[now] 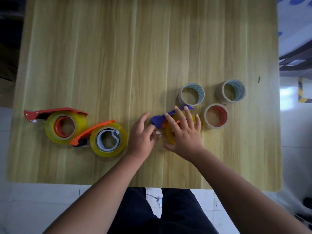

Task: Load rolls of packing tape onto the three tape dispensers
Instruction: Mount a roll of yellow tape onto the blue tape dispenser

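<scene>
The wooden table [118, 56] held everything; a red dispenser [55, 114] and an orange dispenser [91, 132] lay at its left, each carrying a yellow roll; three cardboard cores [216, 115] stood at the right; the right hand [184, 130] lay spread, fingers open, over a yellow tape roll [169, 135] on the purple dispenser [157, 120]; the left hand [141, 132], loosely curled, touched the dispenser's front; whether it gripped, I couldn't tell.
</scene>
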Demonstrator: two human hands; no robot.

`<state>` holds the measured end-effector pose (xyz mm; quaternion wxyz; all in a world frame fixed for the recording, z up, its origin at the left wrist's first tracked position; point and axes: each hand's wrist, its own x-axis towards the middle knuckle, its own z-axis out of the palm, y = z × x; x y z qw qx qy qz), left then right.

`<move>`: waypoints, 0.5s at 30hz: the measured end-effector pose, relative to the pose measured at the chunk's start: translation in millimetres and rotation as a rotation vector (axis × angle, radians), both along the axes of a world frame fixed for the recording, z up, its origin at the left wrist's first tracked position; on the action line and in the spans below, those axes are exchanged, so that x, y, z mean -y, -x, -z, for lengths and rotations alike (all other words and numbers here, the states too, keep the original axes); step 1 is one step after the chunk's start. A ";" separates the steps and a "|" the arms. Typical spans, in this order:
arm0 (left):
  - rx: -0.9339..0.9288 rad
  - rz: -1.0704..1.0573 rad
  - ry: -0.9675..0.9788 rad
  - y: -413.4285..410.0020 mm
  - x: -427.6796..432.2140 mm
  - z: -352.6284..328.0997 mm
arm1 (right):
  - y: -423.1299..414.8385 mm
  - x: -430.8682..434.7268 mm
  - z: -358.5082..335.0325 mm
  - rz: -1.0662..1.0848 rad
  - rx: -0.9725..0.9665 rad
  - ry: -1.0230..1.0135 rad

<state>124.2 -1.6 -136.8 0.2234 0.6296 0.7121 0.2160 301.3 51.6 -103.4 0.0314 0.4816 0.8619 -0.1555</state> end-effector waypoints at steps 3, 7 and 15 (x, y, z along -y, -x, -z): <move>0.080 -0.079 0.063 2.4 -3.4 1.3 | -0.3 -0.6 1.2 -0.011 0.076 0.026; 0.022 -0.091 0.125 -1.8 -4.6 5.0 | 4.6 -3.8 0.0 0.020 0.084 0.014; -0.079 0.041 -0.147 7.4 -9.4 -2.5 | 6.1 -12.2 -6.5 -0.023 0.120 -0.011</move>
